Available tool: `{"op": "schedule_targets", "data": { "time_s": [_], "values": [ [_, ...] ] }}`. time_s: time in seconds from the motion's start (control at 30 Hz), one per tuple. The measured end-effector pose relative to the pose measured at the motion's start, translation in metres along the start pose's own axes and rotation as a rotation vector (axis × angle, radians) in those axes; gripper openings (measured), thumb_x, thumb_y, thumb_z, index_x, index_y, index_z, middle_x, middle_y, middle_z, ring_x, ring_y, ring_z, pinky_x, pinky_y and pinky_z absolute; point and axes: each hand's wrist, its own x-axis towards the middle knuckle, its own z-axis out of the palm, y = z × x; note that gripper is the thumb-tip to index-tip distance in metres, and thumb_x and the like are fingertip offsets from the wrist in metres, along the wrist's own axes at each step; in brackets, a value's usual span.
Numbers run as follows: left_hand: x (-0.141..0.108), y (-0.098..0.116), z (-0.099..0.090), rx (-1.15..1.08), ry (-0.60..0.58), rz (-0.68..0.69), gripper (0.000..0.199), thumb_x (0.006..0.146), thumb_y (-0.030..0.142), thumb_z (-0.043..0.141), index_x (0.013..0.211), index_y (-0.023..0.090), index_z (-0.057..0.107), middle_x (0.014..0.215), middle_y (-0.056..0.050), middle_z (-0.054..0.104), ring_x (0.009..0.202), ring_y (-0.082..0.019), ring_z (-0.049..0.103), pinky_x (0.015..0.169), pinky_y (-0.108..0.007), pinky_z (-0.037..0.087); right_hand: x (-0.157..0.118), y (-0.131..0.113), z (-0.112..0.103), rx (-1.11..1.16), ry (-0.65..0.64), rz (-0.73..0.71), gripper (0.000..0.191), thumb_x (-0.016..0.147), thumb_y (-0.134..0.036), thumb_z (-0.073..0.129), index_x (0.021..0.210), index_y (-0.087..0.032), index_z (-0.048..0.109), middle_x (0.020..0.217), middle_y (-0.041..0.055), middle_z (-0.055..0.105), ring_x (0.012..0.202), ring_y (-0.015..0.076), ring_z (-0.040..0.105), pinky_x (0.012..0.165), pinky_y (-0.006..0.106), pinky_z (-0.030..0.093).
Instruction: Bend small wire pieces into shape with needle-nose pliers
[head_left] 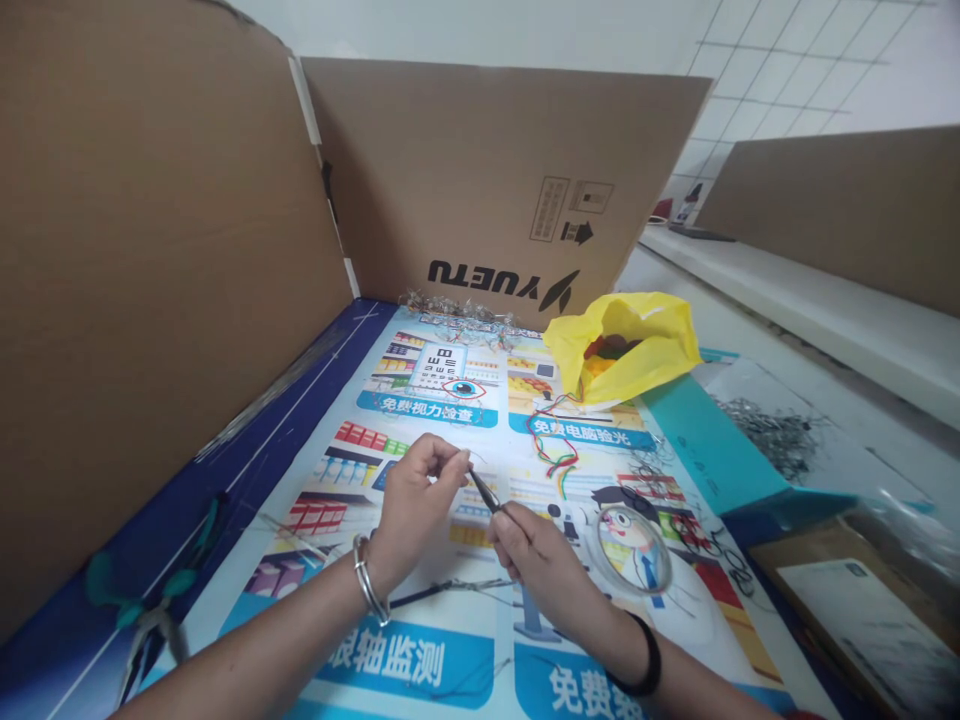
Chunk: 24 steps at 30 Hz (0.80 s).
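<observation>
In the head view, my left hand [420, 500] is closed in a pinch, thumb against forefinger, on what looks like a thin wire [463, 456]. My right hand [544, 560] is wrapped round dark metal tweezers [484, 489], whose narrow tip meets the left fingertips. Both hands are above a printed poster sheet [450, 540]. Below and between the wrists lies a dark bundle of thin wires [450, 588]. A roll of clear tape [634, 548] is just right of my right hand. Red, green and yellow cords [555, 450] lie beyond it.
A yellow bag [630, 345] stands open at the back right. Tangled wires [457, 308] lie against the cardboard panel [487, 180]. Green-handled pliers [154, 620] are at lower left. Dark wire loops [705, 540] spread on the right, near a blue folder [727, 450] and a packet [862, 610].
</observation>
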Motion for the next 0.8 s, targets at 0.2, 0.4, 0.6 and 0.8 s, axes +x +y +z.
{"op": "schedule_targets", "data": {
  "time_s": [0.2,0.4,0.6,0.8],
  "values": [
    [0.003,0.004,-0.005,-0.013,-0.072,0.007,0.016,0.076,0.032,0.054,0.069,0.018,0.050,0.058,0.003,0.056,0.057,-0.010,0.053,0.056,-0.022,0.041,-0.001,-0.004,-0.006,-0.183,-0.005,-0.046,0.033,0.088,-0.042,0.032,0.064,-0.020,0.039,0.056,-0.0038,0.042,0.053,0.0094,0.039,0.049,0.022,0.028],
    [0.007,0.013,-0.012,-0.069,-0.148,-0.010,0.016,0.077,0.029,0.054,0.067,0.018,0.048,0.061,0.002,0.057,0.059,-0.010,0.055,0.058,-0.022,0.042,-0.001,0.001,-0.009,-0.336,-0.090,-0.141,0.032,0.087,-0.043,0.035,0.067,-0.020,0.043,0.061,-0.0019,0.047,0.055,0.0103,0.040,0.050,0.023,0.024],
    [0.004,0.007,-0.007,-0.093,-0.028,-0.007,0.016,0.076,0.033,0.055,0.073,0.017,0.052,0.067,0.000,0.061,0.063,-0.012,0.056,0.061,-0.024,0.044,-0.004,-0.004,-0.003,-0.191,-0.035,-0.117,0.032,0.089,-0.045,0.030,0.070,-0.020,0.039,0.063,-0.0033,0.045,0.058,0.0099,0.041,0.053,0.022,0.029],
    [-0.002,0.004,-0.001,-0.055,0.042,0.027,0.016,0.076,0.032,0.056,0.073,0.017,0.054,0.068,-0.001,0.061,0.065,-0.012,0.057,0.063,-0.025,0.044,-0.004,-0.002,0.001,-0.129,0.047,-0.077,0.034,0.089,-0.047,0.029,0.070,-0.020,0.039,0.064,-0.0028,0.045,0.059,0.0103,0.042,0.053,0.023,0.031]
  ]
}}
